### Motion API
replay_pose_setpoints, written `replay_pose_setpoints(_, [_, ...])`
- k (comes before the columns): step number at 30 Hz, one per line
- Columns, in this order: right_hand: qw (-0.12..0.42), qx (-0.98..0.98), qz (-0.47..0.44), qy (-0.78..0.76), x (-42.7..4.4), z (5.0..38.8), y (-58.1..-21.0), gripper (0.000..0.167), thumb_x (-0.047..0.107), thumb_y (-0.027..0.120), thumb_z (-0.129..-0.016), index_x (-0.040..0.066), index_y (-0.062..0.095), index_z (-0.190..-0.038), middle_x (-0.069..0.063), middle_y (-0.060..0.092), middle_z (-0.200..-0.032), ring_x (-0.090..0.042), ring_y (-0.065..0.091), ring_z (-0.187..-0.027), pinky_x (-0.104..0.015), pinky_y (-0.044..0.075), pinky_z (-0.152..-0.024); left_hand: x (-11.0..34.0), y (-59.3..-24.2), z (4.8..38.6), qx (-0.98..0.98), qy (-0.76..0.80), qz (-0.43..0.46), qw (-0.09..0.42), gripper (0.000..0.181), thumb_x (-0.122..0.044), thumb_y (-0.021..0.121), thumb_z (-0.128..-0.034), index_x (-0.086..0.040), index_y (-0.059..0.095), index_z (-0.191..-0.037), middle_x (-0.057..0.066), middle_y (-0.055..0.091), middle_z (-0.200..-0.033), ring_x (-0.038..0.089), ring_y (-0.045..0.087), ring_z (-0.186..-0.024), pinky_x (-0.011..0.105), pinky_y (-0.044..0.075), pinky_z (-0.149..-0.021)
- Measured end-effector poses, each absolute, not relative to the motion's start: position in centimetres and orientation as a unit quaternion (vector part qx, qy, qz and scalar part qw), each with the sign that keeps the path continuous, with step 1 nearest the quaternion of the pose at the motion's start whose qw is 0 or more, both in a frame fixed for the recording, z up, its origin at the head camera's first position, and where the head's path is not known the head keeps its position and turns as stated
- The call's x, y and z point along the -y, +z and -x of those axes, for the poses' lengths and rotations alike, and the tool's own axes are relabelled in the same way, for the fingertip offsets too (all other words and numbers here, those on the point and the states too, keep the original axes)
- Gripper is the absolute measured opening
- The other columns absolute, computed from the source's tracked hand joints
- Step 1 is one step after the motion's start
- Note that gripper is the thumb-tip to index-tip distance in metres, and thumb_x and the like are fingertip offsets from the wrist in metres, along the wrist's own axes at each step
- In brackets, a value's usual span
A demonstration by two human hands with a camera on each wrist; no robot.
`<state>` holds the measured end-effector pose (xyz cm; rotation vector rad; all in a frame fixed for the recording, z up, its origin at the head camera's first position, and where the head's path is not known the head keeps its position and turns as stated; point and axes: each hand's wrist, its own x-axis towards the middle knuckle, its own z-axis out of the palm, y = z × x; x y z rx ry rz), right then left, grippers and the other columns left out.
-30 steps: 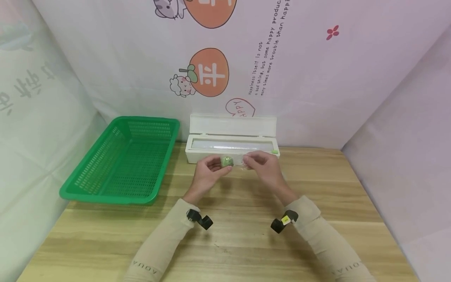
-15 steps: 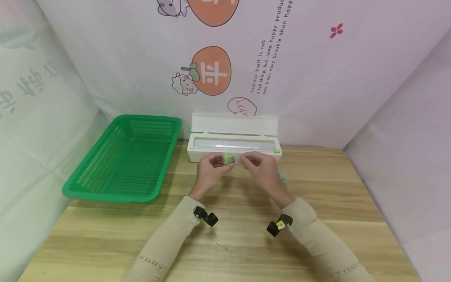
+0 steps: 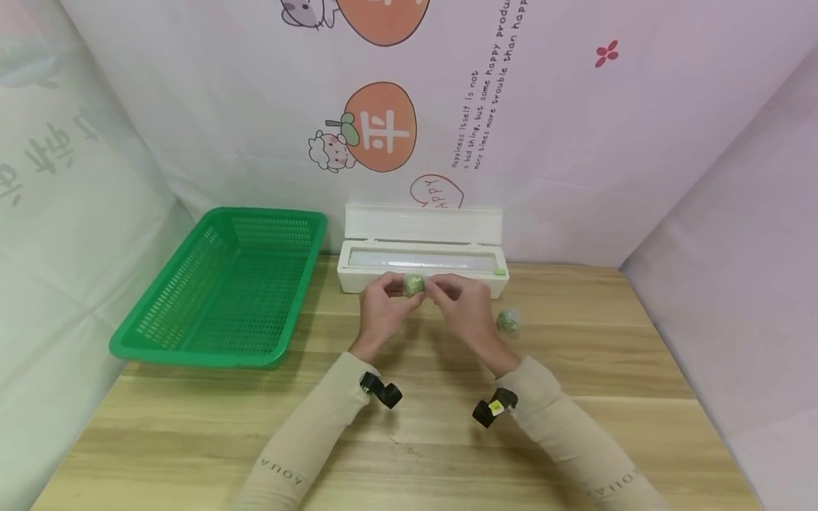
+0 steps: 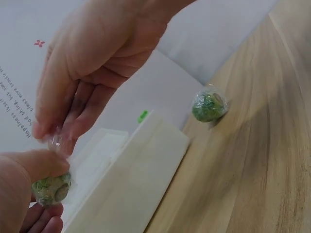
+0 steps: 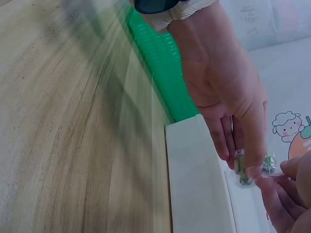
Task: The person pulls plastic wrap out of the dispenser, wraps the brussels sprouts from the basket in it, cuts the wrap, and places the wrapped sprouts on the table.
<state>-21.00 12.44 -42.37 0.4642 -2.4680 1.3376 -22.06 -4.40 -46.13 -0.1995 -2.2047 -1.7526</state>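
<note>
Between the two hands, in front of the white box, is a small ball of green vegetable pieces wrapped in clear cling film [image 3: 414, 285]. My left hand [image 3: 381, 312] grips this ball between thumb and fingers, as the left wrist view also shows with the ball [image 4: 51, 190] under the thumb. My right hand [image 3: 469, 312] pinches the gathered end of the film [image 4: 55, 141] close beside it. A second wrapped green ball [image 3: 508, 322] lies on the table, right of the right hand. In the right wrist view, the fingers partly hide the held ball.
A long white cling film dispenser [image 3: 355, 280] stands against the back wall with its lid [image 3: 422, 225] raised and a green slider [image 3: 500, 272] at its right end. To the left is a green slotted basket [image 3: 204, 357]. A patterned cloth [image 3: 543, 142] covers the wall behind the wooden table [image 3: 447, 468].
My right hand has moved left, closer to the left hand, and the film between them is shorter. The second wrapped ball has come into view from behind the right hand.
</note>
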Motion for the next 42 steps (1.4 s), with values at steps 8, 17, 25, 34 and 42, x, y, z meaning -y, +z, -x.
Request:
replay_pose_setpoints(8, [0.136,0.868,-0.157,0.45,-12.7,21.4,-42.5,0.019,0.02,0.073,-0.102,0.007,0.081,-0.113,-0.014,0.081,-0.112,-0.025,0.081,-0.099,-0.034,0.067,-0.086,3.8,-45.9,21.7,0.832,-0.506,0.084,0.212,0.035,-0.017,0.092,-0.0821,-0.002,0.078,-0.111,0.015,0.079,-0.109,0.029,0.077,-0.095,0.042,0.067,-0.087])
replay_pose_setpoints(17, [0.117,0.871,-0.137,0.457,-13.4,21.9,-42.6,0.021,0.022,0.072,-0.102,0.005,0.08,-0.113,-0.014,0.082,-0.107,-0.025,0.081,-0.093,-0.037,0.068,-0.083,4.4,-46.0,21.3,0.797,-0.57,0.117,0.164,0.034,-0.005,0.082,-0.0887,0.0,0.076,-0.122,0.017,0.076,-0.118,0.031,0.076,-0.102,0.042,0.064,-0.097])
replay_pose_setpoints(25, [0.069,0.873,-0.154,0.458,-12.8,20.6,-42.6,0.036,0.025,0.072,-0.102,0.004,0.072,-0.131,-0.017,0.075,-0.128,-0.03,0.076,-0.115,-0.037,0.065,-0.093,4.4,-46.4,21.0,0.797,-0.558,0.106,0.204,0.031,-0.016,0.088,-0.0872,-0.003,0.078,-0.114,0.014,0.078,-0.111,0.03,0.076,-0.097,0.044,0.065,-0.092])
replay_pose_setpoints(34, [0.03,0.854,-0.099,0.511,-13.5,21.1,-43.3,0.057,0.037,0.079,-0.096,0.003,0.065,-0.14,-0.021,0.07,-0.137,-0.033,0.073,-0.122,-0.034,0.064,-0.094,4.4,-46.3,20.4,0.788,-0.544,0.197,0.209,0.028,-0.003,0.084,-0.0862,-0.001,0.078,-0.113,0.015,0.074,-0.112,0.028,0.076,-0.099,0.03,0.065,-0.093])
replay_pose_setpoints(42, [0.024,0.847,-0.1,0.522,-15.2,21.4,-43.7,0.042,0.03,0.082,-0.093,0.011,0.074,-0.129,-0.014,0.076,-0.128,-0.027,0.077,-0.115,-0.035,0.065,-0.094,4.5,-46.4,20.1,0.765,-0.608,0.171,0.122,0.025,-0.005,0.078,-0.0933,-0.001,0.075,-0.117,0.017,0.074,-0.117,0.031,0.075,-0.105,0.039,0.064,-0.1])
